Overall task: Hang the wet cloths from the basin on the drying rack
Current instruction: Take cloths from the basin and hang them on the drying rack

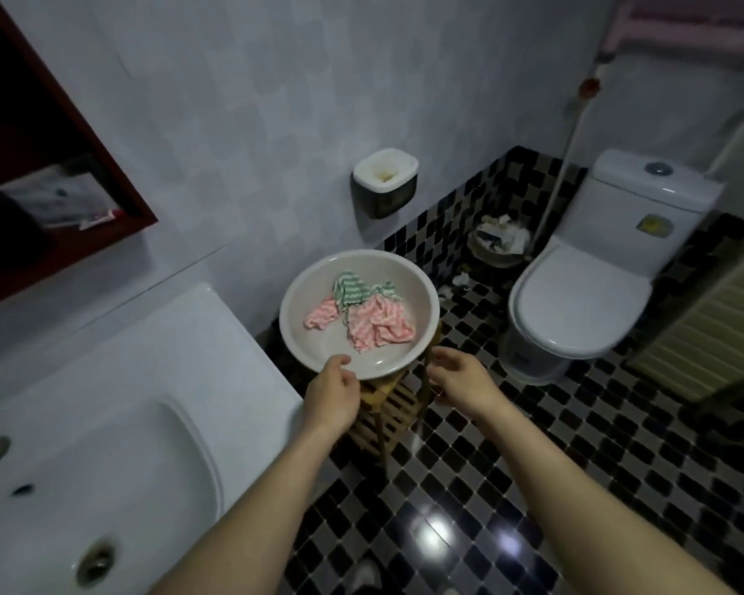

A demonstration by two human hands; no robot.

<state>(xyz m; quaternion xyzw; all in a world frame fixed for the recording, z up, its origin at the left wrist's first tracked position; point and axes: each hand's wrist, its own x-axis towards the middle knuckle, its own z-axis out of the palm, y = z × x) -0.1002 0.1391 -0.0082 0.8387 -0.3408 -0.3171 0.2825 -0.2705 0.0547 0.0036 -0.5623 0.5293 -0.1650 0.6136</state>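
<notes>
A round white basin (301,294) stands on a small wooden slatted stool (387,405). Inside lie crumpled wet cloths: a pink striped cloth (379,326), a smaller pink piece (318,319) and a green striped cloth (351,289). My left hand (333,390) hovers at the basin's near rim, fingers loosely curled and holding nothing. My right hand (458,373) is just right of the basin, over the stool's edge, fingers relaxed and empty. A pink rack (679,23) shows at the top right corner.
A white washbasin (117,423) fills the lower left. A toilet (585,294) stands at the right, with a full waste bin (499,242) beside it. A wall-mounted box (385,182) hangs above the basin. A red-framed cabinet (117,173) is at upper left. The floor is checkered tile.
</notes>
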